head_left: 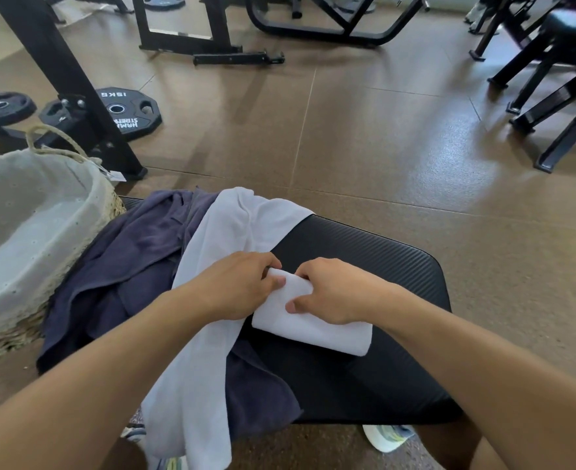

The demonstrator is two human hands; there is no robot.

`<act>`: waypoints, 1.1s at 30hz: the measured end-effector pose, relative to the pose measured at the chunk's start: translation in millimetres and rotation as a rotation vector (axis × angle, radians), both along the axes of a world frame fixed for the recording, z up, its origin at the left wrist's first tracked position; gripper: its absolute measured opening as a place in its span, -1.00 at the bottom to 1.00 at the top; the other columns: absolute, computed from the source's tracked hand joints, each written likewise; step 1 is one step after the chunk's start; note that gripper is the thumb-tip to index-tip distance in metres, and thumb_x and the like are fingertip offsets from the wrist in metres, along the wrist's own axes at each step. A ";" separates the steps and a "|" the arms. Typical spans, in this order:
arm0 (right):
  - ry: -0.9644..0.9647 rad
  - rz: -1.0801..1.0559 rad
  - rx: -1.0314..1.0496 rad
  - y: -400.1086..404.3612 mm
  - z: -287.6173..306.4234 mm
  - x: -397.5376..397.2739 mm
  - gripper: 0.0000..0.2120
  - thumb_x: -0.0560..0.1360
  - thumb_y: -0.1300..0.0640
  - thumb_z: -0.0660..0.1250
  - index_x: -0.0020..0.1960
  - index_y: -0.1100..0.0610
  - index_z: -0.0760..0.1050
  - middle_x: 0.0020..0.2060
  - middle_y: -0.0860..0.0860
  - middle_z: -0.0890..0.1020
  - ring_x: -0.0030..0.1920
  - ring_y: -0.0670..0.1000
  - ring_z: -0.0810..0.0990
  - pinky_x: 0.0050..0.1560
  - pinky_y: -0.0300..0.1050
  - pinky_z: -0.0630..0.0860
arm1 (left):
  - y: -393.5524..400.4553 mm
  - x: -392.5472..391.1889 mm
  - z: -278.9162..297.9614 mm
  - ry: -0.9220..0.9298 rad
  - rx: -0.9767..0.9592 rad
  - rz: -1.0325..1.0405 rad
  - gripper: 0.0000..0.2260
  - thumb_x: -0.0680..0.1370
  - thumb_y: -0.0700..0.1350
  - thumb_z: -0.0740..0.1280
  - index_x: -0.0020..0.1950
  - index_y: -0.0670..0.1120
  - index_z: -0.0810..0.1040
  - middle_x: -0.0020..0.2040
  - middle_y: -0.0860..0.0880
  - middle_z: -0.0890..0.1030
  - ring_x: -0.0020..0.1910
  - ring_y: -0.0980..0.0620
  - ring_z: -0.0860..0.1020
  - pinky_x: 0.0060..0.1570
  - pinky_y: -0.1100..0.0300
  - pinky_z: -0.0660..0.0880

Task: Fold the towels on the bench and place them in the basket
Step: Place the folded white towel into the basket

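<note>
Your left hand [242, 286] and right hand [334, 291] both pinch the far edge of a small folded white towel [310, 329], thumbs on top and fingers curled over the fold, on the black bench [381, 266]. To the left of your left hand a long white towel [208, 334] drapes over a crumpled navy towel [127, 266], its near end hanging off the bench's front edge. Beyond those, further left, the lined wicker basket [25, 232] sits with its rim touching the navy cloth. Right of your right hand, bare bench pad runs to its rounded edge, then open brown floor [381, 147].
</note>
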State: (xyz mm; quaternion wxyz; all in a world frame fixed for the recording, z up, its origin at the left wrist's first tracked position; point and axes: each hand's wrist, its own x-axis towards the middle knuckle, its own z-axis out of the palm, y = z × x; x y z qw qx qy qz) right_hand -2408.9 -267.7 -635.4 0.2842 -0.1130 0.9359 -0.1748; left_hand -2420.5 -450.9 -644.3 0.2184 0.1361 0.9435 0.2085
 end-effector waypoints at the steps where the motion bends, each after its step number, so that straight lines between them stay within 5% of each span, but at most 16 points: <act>1: 0.009 -0.008 -0.006 -0.2 0.7 0.6 -0.62 0.53 -0.17 0.40 0.23 0.03 0.53 0.02 -0.06 0.62 -0.01 0.00 0.59 -0.08 -0.11 0.51 | -0.1 1.1 1.4 0.027 -0.061 -0.035 -0.65 0.69 0.11 0.14 0.44 0.06 0.44 0.24 0.03 0.55 0.25 0.00 0.44 0.25 0.10 0.36; 7: 0.031 -0.034 -0.057 2.1 0.9 3.9 -0.66 0.52 -0.15 0.42 0.22 -0.05 0.48 0.05 -0.11 0.57 -0.01 -0.05 0.54 -0.10 -0.13 0.45 | -5.0 3.4 3.8 -0.076 -0.018 -0.079 -0.69 0.69 0.12 0.13 0.42 0.12 0.41 0.00 0.08 0.47 0.16 0.02 0.39 0.20 0.08 0.34; 12: 0.061 -0.057 -0.192 7.8 0.2 11.3 -0.66 0.52 -0.11 0.44 0.26 -0.12 0.49 0.11 -0.18 0.61 0.06 -0.09 0.57 0.05 -0.13 0.50 | -11.8 2.4 1.8 -0.076 0.148 -0.027 -0.71 0.64 0.08 0.29 0.34 0.08 0.42 0.06 0.09 0.53 0.02 0.13 0.51 -0.03 0.33 0.40; 15: 0.061 -0.005 -0.203 7.3 -1.4 17.6 -0.80 0.56 -0.11 0.36 0.17 -0.14 0.54 -0.16 -0.15 0.63 -0.16 -0.11 0.58 -0.13 -0.13 0.47 | -13.8 7.3 0.9 -0.070 0.197 -0.012 -0.79 0.64 0.06 0.30 0.24 0.08 0.42 0.00 0.10 0.53 -0.04 0.14 0.50 -0.10 0.32 0.39; 19: 0.079 0.006 -0.229 4.4 -2.8 21.0 -0.74 0.59 -0.15 0.32 0.27 -0.25 0.54 -0.33 -0.12 0.58 -0.39 -0.19 0.50 -0.31 -0.24 0.33 | -15.3 15.9 4.1 -0.034 0.172 -0.022 -0.85 0.65 0.05 0.28 0.18 0.07 0.42 -0.01 0.12 0.50 -0.06 0.15 0.47 -0.09 0.28 0.41; 24: 0.110 -0.008 -0.260 3.0 1.5 20.4 -0.70 0.58 -0.14 0.36 0.30 -0.25 0.56 -0.17 -0.20 0.66 -0.27 -0.26 0.55 -0.29 -0.31 0.38 | -19.4 27.1 2.1 0.025 0.187 0.037 -0.84 0.64 0.12 0.26 0.19 0.14 0.42 0.06 0.09 0.49 0.03 0.11 0.48 0.11 0.13 0.47; 28: 0.147 -0.055 -0.306 0.9 4.0 19.4 -0.71 0.57 -0.13 0.36 0.29 -0.26 0.57 -0.03 -0.15 0.71 -0.11 -0.13 0.63 -0.08 -0.13 0.57 | -23.2 31.6 3.6 0.137 0.224 0.086 -0.76 0.64 0.14 0.23 0.29 0.15 0.40 -0.02 0.24 0.43 0.10 0.08 0.43 0.17 0.14 0.38; 33: 0.196 -0.096 -0.374 -9.6 11.2 14.9 -0.77 0.57 -0.13 0.37 0.21 -0.23 0.62 -0.09 -0.16 0.72 -0.12 -0.09 0.65 -0.07 -0.09 0.59 | -42.0 30.2 12.4 0.280 0.280 0.147 -0.64 0.62 0.23 0.19 0.38 0.16 0.39 0.16 0.25 0.51 0.26 0.15 0.39 0.26 0.17 0.33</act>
